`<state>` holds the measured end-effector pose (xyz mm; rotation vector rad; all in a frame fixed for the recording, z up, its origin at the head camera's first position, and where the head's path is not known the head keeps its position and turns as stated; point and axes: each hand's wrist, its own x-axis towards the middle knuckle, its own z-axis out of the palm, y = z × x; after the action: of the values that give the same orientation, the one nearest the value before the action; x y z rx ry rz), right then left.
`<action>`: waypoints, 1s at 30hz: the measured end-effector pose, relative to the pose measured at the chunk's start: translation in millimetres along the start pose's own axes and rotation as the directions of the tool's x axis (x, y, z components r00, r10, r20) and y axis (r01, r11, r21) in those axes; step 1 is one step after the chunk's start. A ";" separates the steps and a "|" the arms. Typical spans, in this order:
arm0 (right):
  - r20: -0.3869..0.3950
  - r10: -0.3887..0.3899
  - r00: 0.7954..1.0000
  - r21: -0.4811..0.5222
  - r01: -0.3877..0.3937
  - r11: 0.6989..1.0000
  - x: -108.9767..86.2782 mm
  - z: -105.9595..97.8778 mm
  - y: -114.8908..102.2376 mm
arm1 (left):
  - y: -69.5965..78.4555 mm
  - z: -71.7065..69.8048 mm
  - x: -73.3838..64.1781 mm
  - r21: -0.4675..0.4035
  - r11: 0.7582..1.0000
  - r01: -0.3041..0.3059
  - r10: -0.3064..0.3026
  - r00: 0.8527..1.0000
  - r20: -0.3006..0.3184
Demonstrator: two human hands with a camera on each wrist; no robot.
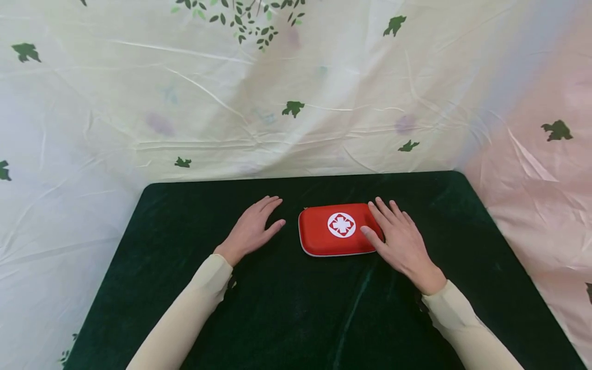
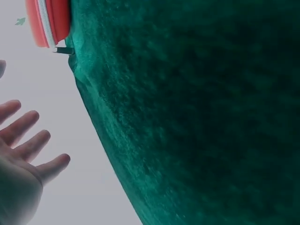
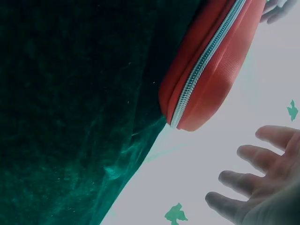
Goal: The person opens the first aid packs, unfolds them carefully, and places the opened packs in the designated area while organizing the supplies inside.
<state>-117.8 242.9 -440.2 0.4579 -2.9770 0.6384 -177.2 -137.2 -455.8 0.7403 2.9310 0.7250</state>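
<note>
A red zippered first-aid case (image 1: 319, 234) with a white cross emblem lies flat on the dark green tabletop. My right hand (image 1: 400, 239) is at its right end, thumb and fingertips overlapping the case in the head view. In the right wrist view that hand (image 3: 267, 176) has spread fingers and a gap from the case (image 3: 215, 79), whose silver zipper runs along the side. Left of the case, my left hand (image 1: 252, 228) hovers with extended fingers and holds nothing. The left wrist view has the fingers (image 2: 29, 146) spread, below the case's zipped end (image 2: 49, 21) with its dark zipper pull (image 2: 64, 50).
The table (image 1: 296, 318) is covered in dark green velvety cloth with rounded far corners. Behind it and at both sides hangs a pale curtain (image 1: 203, 113) printed with green leaves and bird shapes.
</note>
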 end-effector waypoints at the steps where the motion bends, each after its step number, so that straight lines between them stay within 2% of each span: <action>1: 0.005 -0.005 1.000 -0.003 0.005 1.000 1.0 0.3 -0.8 | -0.5 0.4 3.0 -0.014 1.000 -0.004 0.004 1.000 0.002; 10: 0.058 -0.057 0.997 -0.041 0.060 0.997 7.2 8.2 -5.0 | -3.5 -0.1 25.9 -0.161 0.986 -0.046 0.056 0.997 0.057; 17: 0.080 -0.090 0.993 -0.037 0.093 0.995 12.8 15.2 -5.3 | -3.7 7.1 42.6 -0.276 0.961 -0.035 0.061 0.995 0.085; 30: 0.156 -0.084 0.984 -0.058 0.094 0.994 21.9 28.1 -7.3 | 1.4 30.1 65.7 -0.298 0.954 -0.037 0.076 0.990 0.121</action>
<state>-136.4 219.0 -460.3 0.6599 -3.0877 0.5179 -230.5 -93.1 -476.7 0.8087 2.6120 1.0459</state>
